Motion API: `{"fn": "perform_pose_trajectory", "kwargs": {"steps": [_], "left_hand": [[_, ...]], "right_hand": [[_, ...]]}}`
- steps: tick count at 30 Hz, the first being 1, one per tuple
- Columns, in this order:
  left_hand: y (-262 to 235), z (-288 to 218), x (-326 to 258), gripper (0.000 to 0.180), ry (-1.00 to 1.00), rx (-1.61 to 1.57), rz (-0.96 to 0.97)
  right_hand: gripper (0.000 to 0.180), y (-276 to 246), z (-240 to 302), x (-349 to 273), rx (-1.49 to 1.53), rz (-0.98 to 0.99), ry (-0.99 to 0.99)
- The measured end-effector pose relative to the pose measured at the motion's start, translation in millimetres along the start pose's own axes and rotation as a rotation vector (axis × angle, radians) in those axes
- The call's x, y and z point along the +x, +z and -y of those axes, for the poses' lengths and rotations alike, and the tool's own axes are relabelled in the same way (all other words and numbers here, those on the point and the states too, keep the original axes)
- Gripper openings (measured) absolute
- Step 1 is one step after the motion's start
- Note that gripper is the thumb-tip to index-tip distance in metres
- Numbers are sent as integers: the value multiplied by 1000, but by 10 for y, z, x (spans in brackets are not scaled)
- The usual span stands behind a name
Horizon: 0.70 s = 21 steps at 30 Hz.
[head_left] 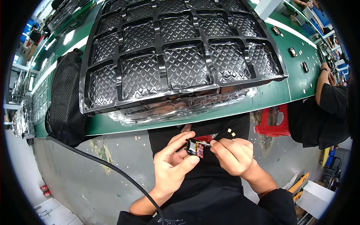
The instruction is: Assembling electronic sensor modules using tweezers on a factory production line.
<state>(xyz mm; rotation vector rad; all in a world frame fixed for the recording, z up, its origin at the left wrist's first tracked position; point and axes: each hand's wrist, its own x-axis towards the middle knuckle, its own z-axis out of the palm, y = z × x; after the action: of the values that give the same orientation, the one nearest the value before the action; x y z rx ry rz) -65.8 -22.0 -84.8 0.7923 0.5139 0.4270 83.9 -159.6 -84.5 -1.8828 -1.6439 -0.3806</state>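
Observation:
My left hand (173, 159) grips a small black electronic device (191, 147) by its edges, thumb in front and fingers behind. Its face shows a pale silvery block, a yellow strip and a red circuit board. Pinched in my right hand (233, 155) is a thin metal tool (204, 143), like tweezers or a pick; its exact kind is hard to tell. The tool's tip reaches the device's upper right side, by the yellow strip. Both hands are over my lap, below the table's front edge.
A large black plastic compartment tray (185, 67) lies on clear trays (180, 108) on the green table (270, 93). A black mesh bag (67, 97) hangs at left; a black cable (112, 168) crosses beside my left arm. Right are small devices (292, 51), a red stool (272, 125) and a co-worker's arm (322, 84).

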Motion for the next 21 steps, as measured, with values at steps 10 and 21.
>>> {"fn": "perform_pose_trajectory", "kwargs": {"steps": [10, 21], "left_hand": [[-92, 31, -26, 60, 86, -6, 116], [152, -1004, 66, 66, 1016, 679, 243]], "right_hand": [[22, -20, 53, 106, 262, 65, 214], [17, -296, -35, 210, 349, -249, 216]]}}
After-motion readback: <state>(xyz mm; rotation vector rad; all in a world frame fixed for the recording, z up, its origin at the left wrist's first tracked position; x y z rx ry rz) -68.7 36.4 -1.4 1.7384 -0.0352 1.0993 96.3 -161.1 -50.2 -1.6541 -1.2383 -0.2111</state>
